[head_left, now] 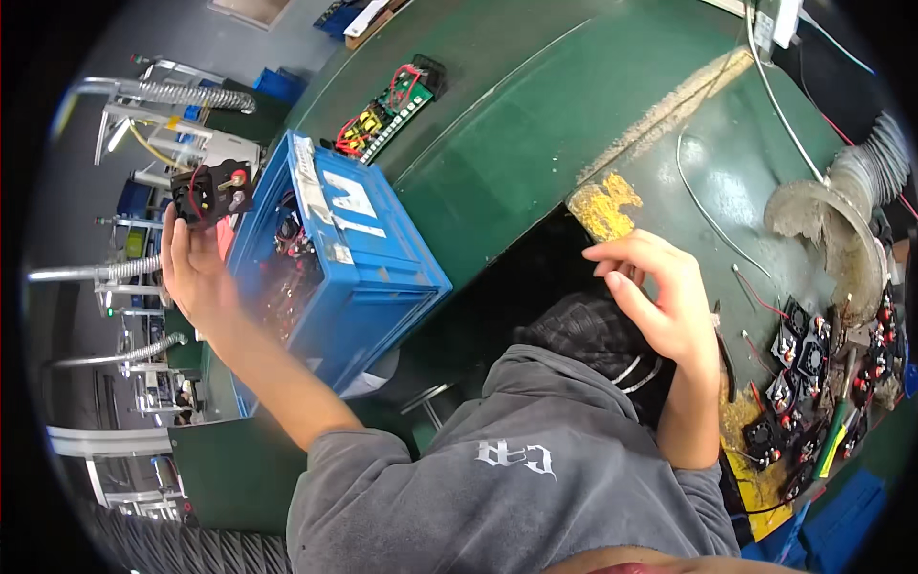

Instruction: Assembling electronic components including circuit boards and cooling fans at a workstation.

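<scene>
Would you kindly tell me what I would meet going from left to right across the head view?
The left hand holding a black part, the blue crate, the right hand, the cluster of black fan assemblies.

The left grip [198, 277] is blurred along its crate-facing side, and the black module [212, 196] covers some of its fingertips. The left forearm [277, 383] hides part of the blue crate [406, 266], whose contents [290, 279] smear past telling. At the tabletop's [507, 134] right edge, the dark rim cuts off the grey flexible duct [880, 158].
</scene>
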A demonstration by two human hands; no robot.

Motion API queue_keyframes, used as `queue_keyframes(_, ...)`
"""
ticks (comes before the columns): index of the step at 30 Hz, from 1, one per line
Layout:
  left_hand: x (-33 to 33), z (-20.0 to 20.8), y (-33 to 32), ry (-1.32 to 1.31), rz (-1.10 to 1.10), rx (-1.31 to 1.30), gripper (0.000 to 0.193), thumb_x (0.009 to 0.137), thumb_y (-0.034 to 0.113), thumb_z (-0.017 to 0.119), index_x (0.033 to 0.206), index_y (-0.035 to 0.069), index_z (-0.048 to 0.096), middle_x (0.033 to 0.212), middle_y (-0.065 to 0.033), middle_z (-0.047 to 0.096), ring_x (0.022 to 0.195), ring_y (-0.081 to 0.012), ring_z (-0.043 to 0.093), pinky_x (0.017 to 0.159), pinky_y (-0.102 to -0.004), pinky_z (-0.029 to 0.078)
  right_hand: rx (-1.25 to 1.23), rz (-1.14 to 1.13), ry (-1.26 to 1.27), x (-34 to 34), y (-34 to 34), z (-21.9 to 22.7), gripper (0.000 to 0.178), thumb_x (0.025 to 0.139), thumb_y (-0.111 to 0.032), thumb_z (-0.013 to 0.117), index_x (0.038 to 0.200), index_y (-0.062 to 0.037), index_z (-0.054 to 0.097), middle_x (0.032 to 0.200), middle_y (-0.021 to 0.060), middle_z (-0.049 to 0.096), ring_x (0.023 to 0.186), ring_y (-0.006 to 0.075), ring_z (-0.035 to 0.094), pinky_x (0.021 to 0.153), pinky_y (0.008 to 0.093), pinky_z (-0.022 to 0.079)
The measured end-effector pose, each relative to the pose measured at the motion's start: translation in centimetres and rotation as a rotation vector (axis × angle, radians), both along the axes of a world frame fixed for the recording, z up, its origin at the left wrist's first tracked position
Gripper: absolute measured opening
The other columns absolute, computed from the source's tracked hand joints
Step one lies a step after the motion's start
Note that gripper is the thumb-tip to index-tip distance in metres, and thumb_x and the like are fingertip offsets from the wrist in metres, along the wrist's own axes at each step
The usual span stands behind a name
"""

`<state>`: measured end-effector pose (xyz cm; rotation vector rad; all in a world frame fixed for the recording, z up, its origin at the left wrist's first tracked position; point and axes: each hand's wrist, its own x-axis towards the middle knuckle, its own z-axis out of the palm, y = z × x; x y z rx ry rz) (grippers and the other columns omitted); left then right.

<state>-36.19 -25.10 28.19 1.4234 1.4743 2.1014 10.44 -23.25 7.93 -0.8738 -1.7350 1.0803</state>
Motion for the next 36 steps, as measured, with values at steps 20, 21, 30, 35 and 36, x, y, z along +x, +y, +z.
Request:
queue_keyframes(20,40.8,-23.1,11.5,-0.57,-1.374,-0.808,0.026,0.097,0.005,0.067,0.122,-0.001,0.061,0.107,-0.014,0.072,0.094,-0.0227,0.074,0.081,-0.0383,0.065,-0.039,-1.028,-0.039,10.0,-7.2,-2.3,0.044,0.085,-0.002,0.073,0.128,-0.0041,0.067,0.115,0.0069,0.069,0.084,0.0089,0.061,0.065,0.0225,0.047)
queue_keyframes(21,41.3,-23.5,11.3,-0.569,-1.396,-0.83,0.026,0.097,0.005,0.066,0.122,-0.002,0.061,0.108,-0.0139,0.071,0.094,-0.0228,0.073,0.08,-0.0387,0.066,-0.049,-1.044,-0.05,10.2,-7.2,-2.6,0.044,0.085,-0.002,0.073,0.128,-0.0041,0.067,0.115,0.0069,0.069,0.084,0.0089,0.061,0.065,0.0225,0.047)
queue_keyframes(30,43.3,-24.5,10.7,-0.558,-1.49,-0.903,0.023,0.099,0.002,0.063,0.121,-0.004,0.06,0.111,-0.0135,0.067,0.094,-0.023,0.073,0.08,-0.0387,0.066,0.214,-1.222,-0.281,10.6,-6.6,-4.3,0.024,0.083,0.0,0.075,0.107,-0.0035,0.073,0.105,0.008,0.071,0.086,0.0143,0.063,0.066,0.0253,0.048)
queue_keyframes(35,43.5,-25.3,10.9,-0.496,-1.555,-0.922,0.026,0.098,0.003,0.063,0.122,-0.004,0.058,0.115,-0.0137,0.066,0.097,-0.0233,0.072,0.08,-0.0377,0.066,0.192,-1.269,-0.336,10.4,-6.6,-4.0,0.016,0.083,0.001,0.076,0.099,-0.0025,0.074,0.103,0.0086,0.071,0.084,0.0146,0.065,0.065,0.0255,0.05)
queue_keyframes(36,43.5,-25.3,10.9,-0.492,-1.582,-0.909,0.035,0.097,0.004,0.065,0.129,-0.004,0.055,0.119,-0.0147,0.065,0.101,-0.0237,0.072,0.081,-0.0374,0.065,0.192,-1.255,-0.356,10.4,-6.8,-4.0,0.014,0.084,0.002,0.076,0.097,-0.0021,0.074,0.103,0.0091,0.071,0.085,0.0142,0.065,0.065,0.0252,0.05)
